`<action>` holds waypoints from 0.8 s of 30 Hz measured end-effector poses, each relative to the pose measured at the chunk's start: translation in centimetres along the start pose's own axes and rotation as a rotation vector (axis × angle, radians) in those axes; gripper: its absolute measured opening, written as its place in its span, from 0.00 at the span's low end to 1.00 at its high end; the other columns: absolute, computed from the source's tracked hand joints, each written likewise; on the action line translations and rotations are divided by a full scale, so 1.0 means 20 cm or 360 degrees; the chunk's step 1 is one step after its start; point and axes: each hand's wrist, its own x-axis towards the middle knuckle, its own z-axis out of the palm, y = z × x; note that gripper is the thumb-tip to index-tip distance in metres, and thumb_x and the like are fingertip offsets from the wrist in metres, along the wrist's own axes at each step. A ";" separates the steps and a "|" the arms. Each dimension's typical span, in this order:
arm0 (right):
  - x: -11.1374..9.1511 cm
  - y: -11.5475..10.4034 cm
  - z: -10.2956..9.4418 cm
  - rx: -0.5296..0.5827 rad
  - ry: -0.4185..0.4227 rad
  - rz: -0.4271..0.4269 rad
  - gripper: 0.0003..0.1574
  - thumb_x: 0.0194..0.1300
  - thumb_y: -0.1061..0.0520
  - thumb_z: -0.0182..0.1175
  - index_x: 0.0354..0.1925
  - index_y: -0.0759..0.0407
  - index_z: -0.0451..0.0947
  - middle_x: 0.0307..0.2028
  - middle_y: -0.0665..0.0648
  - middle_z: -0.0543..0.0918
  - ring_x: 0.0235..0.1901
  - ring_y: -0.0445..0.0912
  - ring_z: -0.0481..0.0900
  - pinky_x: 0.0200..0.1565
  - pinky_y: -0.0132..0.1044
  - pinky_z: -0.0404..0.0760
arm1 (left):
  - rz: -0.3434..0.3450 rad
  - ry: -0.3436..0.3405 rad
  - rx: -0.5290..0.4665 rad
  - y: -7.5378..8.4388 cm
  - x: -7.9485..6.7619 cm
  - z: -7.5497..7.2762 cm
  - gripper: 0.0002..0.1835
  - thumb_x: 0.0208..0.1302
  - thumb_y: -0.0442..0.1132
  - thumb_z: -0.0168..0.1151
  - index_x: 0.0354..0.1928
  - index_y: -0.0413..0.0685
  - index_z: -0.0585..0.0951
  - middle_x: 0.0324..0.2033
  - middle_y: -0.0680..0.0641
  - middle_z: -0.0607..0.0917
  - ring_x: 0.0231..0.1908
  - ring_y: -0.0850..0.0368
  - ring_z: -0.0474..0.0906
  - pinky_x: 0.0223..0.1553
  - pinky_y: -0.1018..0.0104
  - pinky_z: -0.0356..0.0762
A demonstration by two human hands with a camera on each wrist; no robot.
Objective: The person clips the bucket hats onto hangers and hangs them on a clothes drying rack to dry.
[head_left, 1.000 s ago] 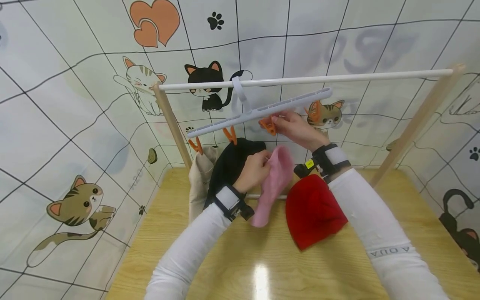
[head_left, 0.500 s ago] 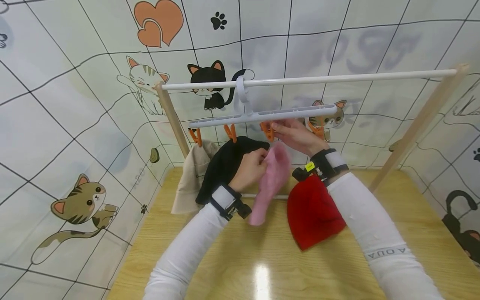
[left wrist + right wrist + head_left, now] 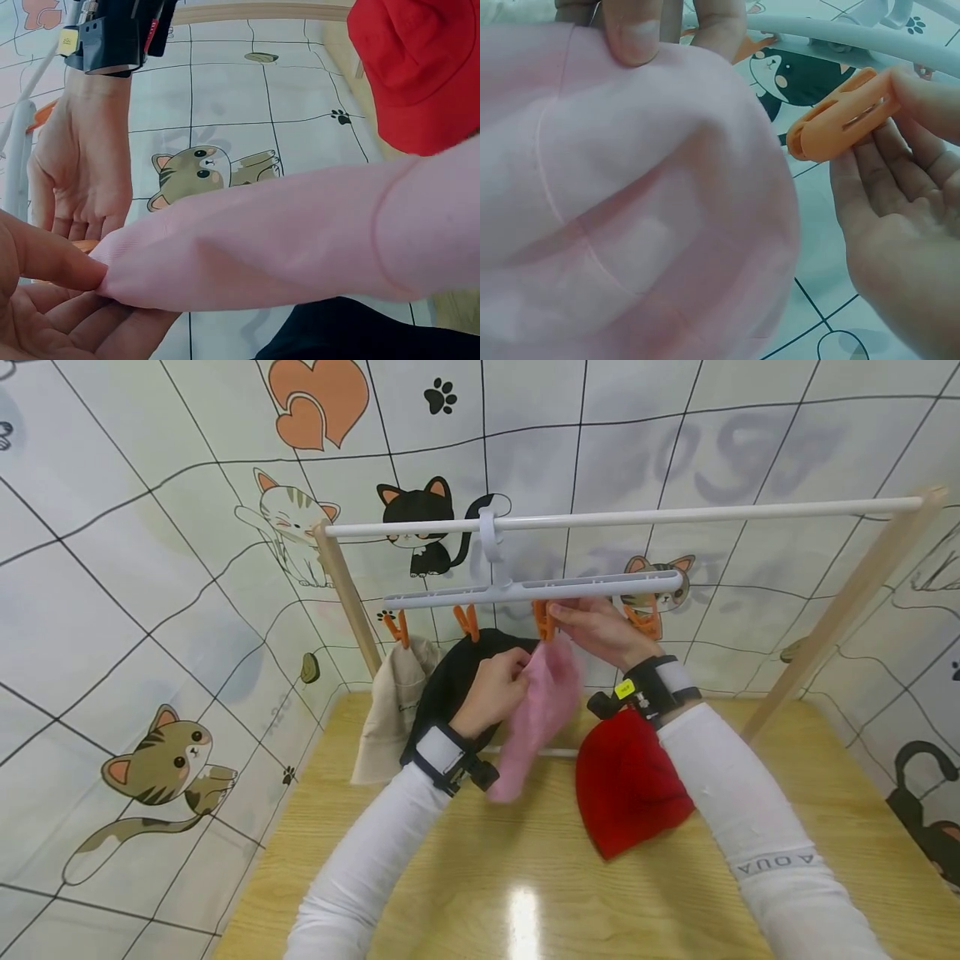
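Note:
My left hand (image 3: 495, 692) pinches the edge of a pink fabric hat (image 3: 543, 693) between thumb and fingers; in the left wrist view the hat (image 3: 255, 240) stretches off to the right. With my right hand (image 3: 600, 631) I pinch an orange clothes clip (image 3: 543, 620) under the pale grey hanger (image 3: 585, 587). The right wrist view shows that clip (image 3: 844, 112) beside the pink hat (image 3: 652, 195), apart from it. A beige cloth item (image 3: 393, 718) and a black hat (image 3: 450, 693), partly hidden by my left hand, hang below other orange clips (image 3: 467, 623) at the left.
A red hat (image 3: 630, 781) lies on the wooden table (image 3: 517, 868) near my right forearm. The hanger hooks over a white rod (image 3: 712, 516) on a wooden-legged rack. Another orange clip (image 3: 643, 618) hangs at the hanger's right end. Cat-patterned cloth backs the scene.
The hanger has gone from tilted to nearly level, its right end lowered. The pink hat has come up slightly towards the clip. Both hands keep their holds.

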 end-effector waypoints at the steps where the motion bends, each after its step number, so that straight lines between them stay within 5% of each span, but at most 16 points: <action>1: 0.00 0.00 0.00 -0.0001 0.0013 -0.0001 0.24 0.70 0.74 0.46 0.53 0.57 0.80 0.52 0.56 0.78 0.55 0.48 0.69 0.62 0.37 0.65 | 0.0002 0.0003 -0.0003 0.00 0.00 0.00 0.09 0.61 0.25 0.53 0.41 0.34 0.81 0.33 0.41 0.84 0.32 0.51 0.79 0.33 0.68 0.74; 14: 0.01 0.00 0.00 0.0075 0.0046 0.0015 0.23 0.69 0.75 0.45 0.50 0.59 0.81 0.47 0.56 0.78 0.49 0.48 0.70 0.58 0.36 0.68 | 0.0066 0.0149 -0.0008 0.01 0.01 -0.03 0.09 0.62 0.26 0.54 0.39 0.37 0.83 0.33 0.43 0.85 0.32 0.53 0.80 0.34 0.66 0.75; 24: 0.02 0.03 -0.01 0.0026 0.0061 0.0003 0.24 0.70 0.74 0.44 0.49 0.57 0.82 0.45 0.55 0.79 0.48 0.48 0.71 0.57 0.37 0.68 | 0.0013 0.0219 -0.0033 0.02 0.03 -0.08 0.10 0.62 0.26 0.54 0.40 0.38 0.84 0.34 0.44 0.86 0.32 0.53 0.79 0.35 0.65 0.74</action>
